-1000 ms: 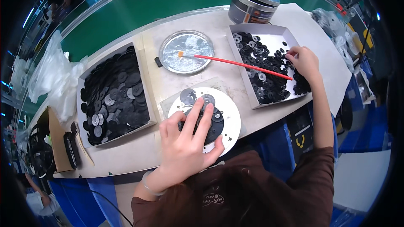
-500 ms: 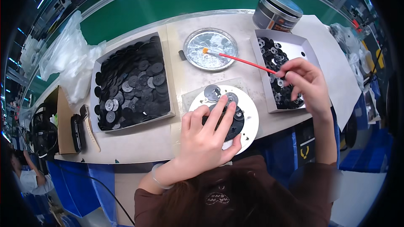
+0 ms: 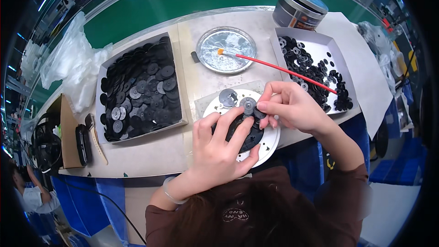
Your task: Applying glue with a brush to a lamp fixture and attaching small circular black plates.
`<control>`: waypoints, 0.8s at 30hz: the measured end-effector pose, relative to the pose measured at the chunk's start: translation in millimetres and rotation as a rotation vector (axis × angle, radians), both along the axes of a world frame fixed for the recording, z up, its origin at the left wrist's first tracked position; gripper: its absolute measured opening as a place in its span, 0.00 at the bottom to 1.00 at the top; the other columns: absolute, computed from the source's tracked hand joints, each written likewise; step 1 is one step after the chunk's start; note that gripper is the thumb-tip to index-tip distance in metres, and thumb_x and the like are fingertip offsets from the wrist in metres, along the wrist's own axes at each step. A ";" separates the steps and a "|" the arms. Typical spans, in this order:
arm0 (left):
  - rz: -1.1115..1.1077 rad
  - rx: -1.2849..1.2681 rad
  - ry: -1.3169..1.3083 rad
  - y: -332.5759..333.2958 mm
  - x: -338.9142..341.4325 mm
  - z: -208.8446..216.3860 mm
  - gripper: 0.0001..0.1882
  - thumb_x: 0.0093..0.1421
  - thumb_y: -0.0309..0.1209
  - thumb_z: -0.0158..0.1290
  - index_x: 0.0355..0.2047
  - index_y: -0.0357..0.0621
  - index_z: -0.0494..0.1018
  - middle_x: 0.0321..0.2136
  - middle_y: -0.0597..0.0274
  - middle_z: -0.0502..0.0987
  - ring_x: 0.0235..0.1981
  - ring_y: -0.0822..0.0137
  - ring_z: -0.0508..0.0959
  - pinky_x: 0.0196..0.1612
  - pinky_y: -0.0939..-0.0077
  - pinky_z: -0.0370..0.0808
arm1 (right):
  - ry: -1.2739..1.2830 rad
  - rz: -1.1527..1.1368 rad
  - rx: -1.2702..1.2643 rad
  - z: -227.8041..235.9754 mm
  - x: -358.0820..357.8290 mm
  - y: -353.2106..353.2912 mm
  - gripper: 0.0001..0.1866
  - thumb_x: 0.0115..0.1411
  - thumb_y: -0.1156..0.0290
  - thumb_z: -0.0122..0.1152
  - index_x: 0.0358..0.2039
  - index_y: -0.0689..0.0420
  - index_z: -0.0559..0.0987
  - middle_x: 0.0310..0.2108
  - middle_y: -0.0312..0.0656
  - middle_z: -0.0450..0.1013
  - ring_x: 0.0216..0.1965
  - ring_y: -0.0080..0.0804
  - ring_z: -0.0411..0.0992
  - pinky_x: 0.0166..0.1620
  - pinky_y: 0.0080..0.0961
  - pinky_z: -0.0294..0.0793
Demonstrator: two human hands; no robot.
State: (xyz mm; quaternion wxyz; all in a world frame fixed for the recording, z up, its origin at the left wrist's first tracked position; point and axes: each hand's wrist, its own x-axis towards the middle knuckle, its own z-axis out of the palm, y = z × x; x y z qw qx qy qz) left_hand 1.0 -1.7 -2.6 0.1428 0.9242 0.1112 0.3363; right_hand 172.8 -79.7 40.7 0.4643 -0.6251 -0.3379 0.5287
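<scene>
In the head view, the grey gear wheel (image 3: 248, 104) lies at the far side of the white round plate (image 3: 273, 141) on the desk (image 3: 151, 158), just left of the right hand's (image 3: 290, 105) thumb tip and just beyond the left hand's fingertips, both hands about equally near, its round form showing no long axis. The left hand (image 3: 215, 148) spreads its fingers over the plate's left side, tips at the gear wheel and black disc (image 3: 253, 142); the right, over the plate's right far edge, brings thumb and fingertips together beside a small dark piece (image 3: 259, 113), whether pinching it I cannot tell.
</scene>
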 end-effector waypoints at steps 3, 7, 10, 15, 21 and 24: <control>-0.013 -0.016 -0.027 0.0 -0.6 -1.1 0.22 0.34 0.33 0.61 0.34 0.45 0.72 0.41 0.60 0.68 0.40 0.58 0.62 0.42 0.70 0.62 | 0.134 0.044 -0.048 -3.5 7.7 -1.1 0.05 0.56 0.74 0.53 0.27 0.62 0.70 0.19 0.43 0.73 0.13 0.15 0.65 0.15 0.09 0.58; -0.032 -0.042 -0.049 0.3 0.1 -1.1 0.22 0.34 0.31 0.62 0.33 0.44 0.70 0.41 0.59 0.68 0.41 0.58 0.62 0.41 0.70 0.62 | 0.134 0.048 -0.057 -2.4 7.3 -1.7 0.05 0.56 0.74 0.53 0.28 0.62 0.70 0.18 0.43 0.73 0.12 0.16 0.64 0.15 0.10 0.59; -0.031 -0.048 -0.051 0.8 0.3 -1.4 0.23 0.34 0.31 0.62 0.34 0.43 0.70 0.41 0.59 0.68 0.41 0.58 0.62 0.41 0.70 0.62 | 0.204 0.061 -0.082 -4.0 7.8 -0.6 0.05 0.57 0.74 0.53 0.28 0.62 0.70 0.18 0.43 0.72 0.12 0.17 0.64 0.15 0.10 0.59; -0.036 -0.049 -0.053 0.7 0.5 -0.9 0.23 0.34 0.31 0.62 0.34 0.43 0.70 0.41 0.59 0.69 0.40 0.58 0.62 0.41 0.70 0.62 | 0.209 0.042 -0.077 -3.9 8.0 -2.2 0.06 0.56 0.73 0.54 0.27 0.62 0.69 0.18 0.42 0.72 0.12 0.18 0.65 0.16 0.10 0.61; -0.040 -0.055 -0.050 -0.2 1.7 0.6 0.24 0.34 0.31 0.62 0.34 0.42 0.69 0.41 0.59 0.69 0.40 0.58 0.63 0.42 0.70 0.62 | -0.239 0.102 0.017 -0.7 -4.0 -6.1 0.07 0.53 0.76 0.59 0.26 0.61 0.68 0.17 0.36 0.70 0.17 0.14 0.67 0.19 0.09 0.62; -0.029 -0.054 -0.043 0.8 0.0 -0.5 0.25 0.34 0.30 0.61 0.36 0.43 0.70 0.41 0.59 0.68 0.40 0.58 0.62 0.42 0.70 0.62 | -0.574 0.002 0.113 16.8 -2.7 -7.0 0.08 0.51 0.76 0.61 0.23 0.59 0.68 0.17 0.30 0.67 0.17 0.10 0.63 0.20 0.08 0.58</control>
